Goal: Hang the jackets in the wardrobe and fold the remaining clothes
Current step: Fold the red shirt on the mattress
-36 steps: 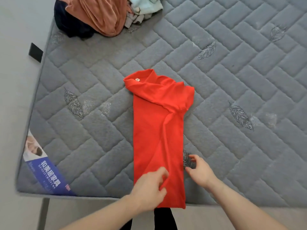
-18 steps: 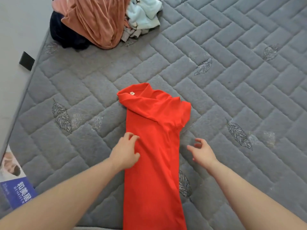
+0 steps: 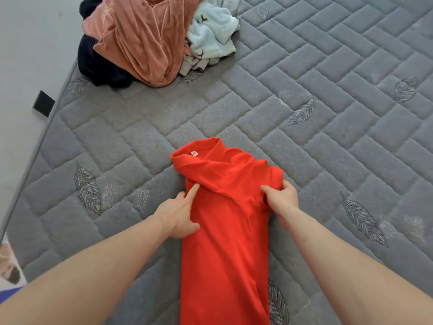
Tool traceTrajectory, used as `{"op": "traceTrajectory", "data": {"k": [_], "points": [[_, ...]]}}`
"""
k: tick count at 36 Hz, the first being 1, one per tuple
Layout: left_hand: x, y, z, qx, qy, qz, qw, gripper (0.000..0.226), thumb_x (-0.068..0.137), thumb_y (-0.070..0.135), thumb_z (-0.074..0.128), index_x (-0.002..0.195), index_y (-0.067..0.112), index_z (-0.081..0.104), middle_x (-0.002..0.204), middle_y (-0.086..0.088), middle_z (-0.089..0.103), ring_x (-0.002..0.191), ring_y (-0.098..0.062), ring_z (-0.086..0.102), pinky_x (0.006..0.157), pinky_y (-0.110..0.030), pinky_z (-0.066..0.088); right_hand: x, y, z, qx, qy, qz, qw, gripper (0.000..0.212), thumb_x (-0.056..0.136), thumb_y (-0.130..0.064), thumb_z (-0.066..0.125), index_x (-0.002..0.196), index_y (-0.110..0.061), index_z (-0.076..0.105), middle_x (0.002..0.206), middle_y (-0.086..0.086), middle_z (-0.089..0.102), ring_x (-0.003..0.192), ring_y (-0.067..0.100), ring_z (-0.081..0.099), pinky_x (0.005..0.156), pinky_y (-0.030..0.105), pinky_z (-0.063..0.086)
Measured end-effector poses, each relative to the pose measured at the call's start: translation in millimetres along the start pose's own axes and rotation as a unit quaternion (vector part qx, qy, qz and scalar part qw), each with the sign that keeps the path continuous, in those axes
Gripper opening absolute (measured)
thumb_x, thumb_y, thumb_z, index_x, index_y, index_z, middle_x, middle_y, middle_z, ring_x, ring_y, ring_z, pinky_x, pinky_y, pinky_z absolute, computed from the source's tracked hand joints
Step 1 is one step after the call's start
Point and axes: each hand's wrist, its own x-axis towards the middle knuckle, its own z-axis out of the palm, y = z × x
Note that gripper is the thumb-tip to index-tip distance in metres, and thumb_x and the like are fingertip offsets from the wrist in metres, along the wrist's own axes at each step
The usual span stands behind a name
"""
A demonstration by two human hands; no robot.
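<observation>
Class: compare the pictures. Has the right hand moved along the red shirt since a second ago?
Yes. The right hand has moved up the red shirt, from beside its lower end to the folded sleeve near the collar, which it now grips.

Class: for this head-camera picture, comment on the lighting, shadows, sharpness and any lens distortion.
Head view: soft, even daylight, no glare; faint shadows under the red shirt and clothes pile; the mattress quilting lines bow near the edges, wide-angle distortion; mostly sharp throughout.

Bright, even daylight — soft shadows, mild wide-angle bending at edges, slightly soft focus.
</observation>
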Motion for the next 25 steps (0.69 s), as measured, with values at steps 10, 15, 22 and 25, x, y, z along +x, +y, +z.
{"op": "traceTrajectory", "data": {"k": [10, 15, 22, 25], "points": [[23, -12, -39, -0.226, 0.148, -0.016, 0.963, 0.076, 0.086, 0.022, 0.062, 0.155, 0.023, 0.03, 0.162, 0.0, 0.025, 0.145, -0.021, 0.035, 0.116, -0.038, 0.035, -70, -18, 41, -0.053, -0.136, -0.301, 0.942, 0.015, 0.08, -0.011, 0.068, 0.092, -0.021, 0.069, 0.082, -0.008, 0.067, 0.071, 0.003, 0.059, 0.068, 0.023, 0.048], [29, -17, -56, -0.267, 0.117, -0.003, 0.957, 0.061, 0.08, 0.001, 0.054, 0.138, 0.021, 0.052, 0.145, -0.001, 0.045, 0.131, -0.021, 0.048, 0.111, -0.036, 0.038, -72, -3, 61, -0.216, -0.274, -0.213, 0.912, 0.064, 0.084, -0.026, 0.076, 0.143, -0.025, 0.053, 0.132, -0.007, 0.052, 0.101, 0.008, 0.063, 0.095, 0.024, 0.05], [44, -19, -69, -0.33, 0.169, -0.108, 0.923, 0.01, 0.083, 0.019, 0.065, 0.092, 0.022, 0.064, 0.103, -0.002, 0.066, 0.102, -0.025, 0.064, 0.091, -0.033, 0.049, -63, -2, 56, -0.136, -0.179, -0.244, 0.943, 0.036, 0.081, -0.014, 0.072, 0.112, -0.032, 0.071, 0.102, -0.016, 0.069, 0.083, -0.001, 0.065, 0.079, 0.015, 0.048], [55, -19, -73, -0.425, 0.201, -0.203, 0.859, 0.052, 0.079, 0.038, 0.077, 0.113, 0.014, 0.046, 0.111, -0.004, 0.058, 0.102, -0.025, 0.059, 0.086, -0.033, 0.044, -44, -11, 52, -0.074, -0.094, -0.209, 0.971, 0.038, 0.081, -0.013, 0.076, 0.115, -0.026, 0.067, 0.11, -0.01, 0.067, 0.082, 0.005, 0.065, 0.085, 0.029, 0.053]]}}
